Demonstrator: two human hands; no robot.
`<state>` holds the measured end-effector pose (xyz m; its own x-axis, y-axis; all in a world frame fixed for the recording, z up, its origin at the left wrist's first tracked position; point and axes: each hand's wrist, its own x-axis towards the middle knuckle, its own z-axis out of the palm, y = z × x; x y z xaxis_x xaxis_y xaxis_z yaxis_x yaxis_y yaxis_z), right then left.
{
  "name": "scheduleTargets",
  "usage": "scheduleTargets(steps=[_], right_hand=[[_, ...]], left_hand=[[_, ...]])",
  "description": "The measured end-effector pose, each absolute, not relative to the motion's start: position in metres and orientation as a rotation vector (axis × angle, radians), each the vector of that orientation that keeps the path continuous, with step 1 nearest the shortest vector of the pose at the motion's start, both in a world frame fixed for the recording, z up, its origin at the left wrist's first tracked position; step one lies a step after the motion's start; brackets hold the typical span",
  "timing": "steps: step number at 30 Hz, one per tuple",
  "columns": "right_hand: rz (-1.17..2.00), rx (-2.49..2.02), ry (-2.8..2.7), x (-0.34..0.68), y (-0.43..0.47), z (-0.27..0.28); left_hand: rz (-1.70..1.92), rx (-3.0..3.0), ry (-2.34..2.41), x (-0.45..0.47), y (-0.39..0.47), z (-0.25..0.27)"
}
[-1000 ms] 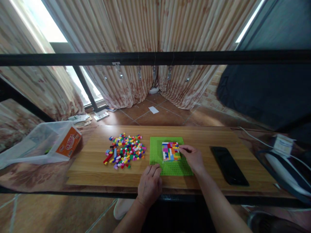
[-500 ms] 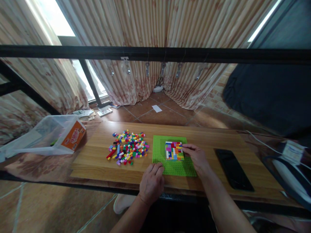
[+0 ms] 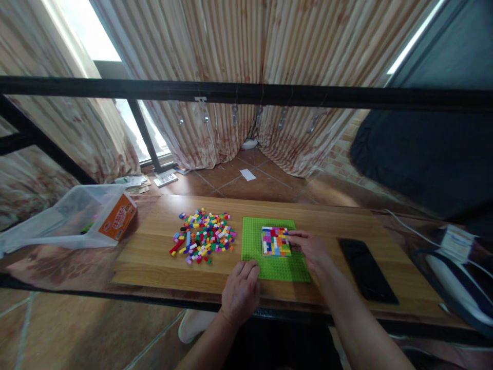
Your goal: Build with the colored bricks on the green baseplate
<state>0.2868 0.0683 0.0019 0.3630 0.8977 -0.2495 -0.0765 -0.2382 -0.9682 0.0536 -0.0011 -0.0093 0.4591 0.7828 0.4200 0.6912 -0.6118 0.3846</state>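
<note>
A square block of multicoloured toy bricks (image 3: 276, 242) sits on a green studded baseplate (image 3: 283, 270), which lies flat on the wooden board. The fingertips of my right hand (image 3: 311, 250) are closed at the block's upper right edge; whether they also pinch a single small brick is too small to tell. My left hand (image 3: 241, 288) rests at the lower left edge of the baseplate, its fingers curled and pressed together. What lies under those fingers is hidden. To the left, a loose pile of small toy bricks (image 3: 206, 236) in many colours spreads over the wood.
A black phone-like slab (image 3: 367, 270) lies on the wooden board (image 3: 150, 246), right of my right forearm. A clear plastic bin (image 3: 87, 205) with an orange label stands tilted at left. A dark rail (image 3: 246, 92) crosses in front, with curtains behind. A cable (image 3: 414, 230) runs at right.
The view has shifted slightly. Both hands keep almost the same places, the right one still at the block's right edge and the left one at the baseplate's lower left edge.
</note>
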Motion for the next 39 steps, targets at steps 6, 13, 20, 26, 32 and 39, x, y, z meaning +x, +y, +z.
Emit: scheduleTargets(steps=[6, 13, 20, 26, 32, 39], right_hand=[[0.999, -1.405, -0.638, 0.292, 0.056, 0.0], [0.708, -1.5, -0.853, 0.258, 0.041, 0.024], [0.675, -1.464, -1.609, 0.188, 0.053, 0.046], [0.539, -1.498, -2.071, 0.142, 0.089, 0.043], [0.442, -1.564, -2.284, 0.122, 0.118, 0.028], [0.398, -1.653, -2.307, 0.138, 0.121, 0.023]], left_hand=[[0.863, 2.521, 1.313, 0.054, -0.002, -0.011], [0.882, 2.53, 1.316, 0.056, -0.004, -0.016], [0.845, 2.545, 1.322, 0.057, -0.005, -0.018], [0.836, 2.54, 1.341, 0.059, -0.005, -0.025], [0.875, 2.546, 1.365, 0.061, -0.005, -0.029], [0.83, 2.525, 1.35, 0.06, -0.006, -0.024]])
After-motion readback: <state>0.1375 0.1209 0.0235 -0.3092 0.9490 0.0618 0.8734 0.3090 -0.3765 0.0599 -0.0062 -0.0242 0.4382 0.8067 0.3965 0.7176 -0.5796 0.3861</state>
